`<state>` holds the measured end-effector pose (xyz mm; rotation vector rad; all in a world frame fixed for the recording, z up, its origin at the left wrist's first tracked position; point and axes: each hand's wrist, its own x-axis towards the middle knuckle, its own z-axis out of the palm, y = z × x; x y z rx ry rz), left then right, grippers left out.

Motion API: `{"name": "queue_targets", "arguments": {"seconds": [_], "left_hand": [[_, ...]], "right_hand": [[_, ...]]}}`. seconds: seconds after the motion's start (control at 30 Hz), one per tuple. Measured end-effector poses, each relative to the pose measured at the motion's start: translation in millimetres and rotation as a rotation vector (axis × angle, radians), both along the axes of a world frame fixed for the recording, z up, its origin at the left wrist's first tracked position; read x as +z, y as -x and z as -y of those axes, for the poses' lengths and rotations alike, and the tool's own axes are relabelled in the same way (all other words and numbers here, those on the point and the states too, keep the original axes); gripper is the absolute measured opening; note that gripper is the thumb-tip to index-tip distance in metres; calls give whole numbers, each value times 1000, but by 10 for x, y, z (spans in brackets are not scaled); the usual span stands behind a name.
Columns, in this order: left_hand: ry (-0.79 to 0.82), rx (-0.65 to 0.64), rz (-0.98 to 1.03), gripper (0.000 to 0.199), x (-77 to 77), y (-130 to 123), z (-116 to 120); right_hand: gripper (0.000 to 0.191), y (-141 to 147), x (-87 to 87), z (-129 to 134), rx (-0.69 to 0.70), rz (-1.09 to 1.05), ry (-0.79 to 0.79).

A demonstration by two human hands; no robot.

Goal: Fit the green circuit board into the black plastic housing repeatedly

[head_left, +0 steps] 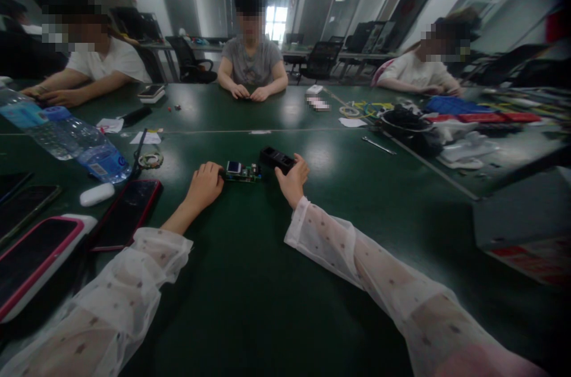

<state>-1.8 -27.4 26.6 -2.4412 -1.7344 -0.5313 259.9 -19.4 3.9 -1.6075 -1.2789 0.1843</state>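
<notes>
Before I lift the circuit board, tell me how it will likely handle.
The circuit board looks thin and flat, so it should stay stiff. It is small beside the left hand, so probably light. Its little screen and raised parts sit exposed, so squeezing or knocking it might do damage.

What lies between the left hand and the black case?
In the head view, a green circuit board lies between the left hand and the black case.
</notes>
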Motion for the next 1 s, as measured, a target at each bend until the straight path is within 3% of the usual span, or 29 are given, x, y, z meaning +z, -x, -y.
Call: {"name": "queue_targets", "arguments": {"seconds": [0.43,0.87,1.0], "left_hand": [[-5,4,-9,24,-8,-1,-5],[-3,-2,-5,24,12,0,11],[5,-12,0,25,5,5,1]], "right_hand": [[57,-26,-63,-36,-2,0,-31],[48,-43,34,2,32,-33,80],[46,-56,6,-31,86,-76,-16]]}}
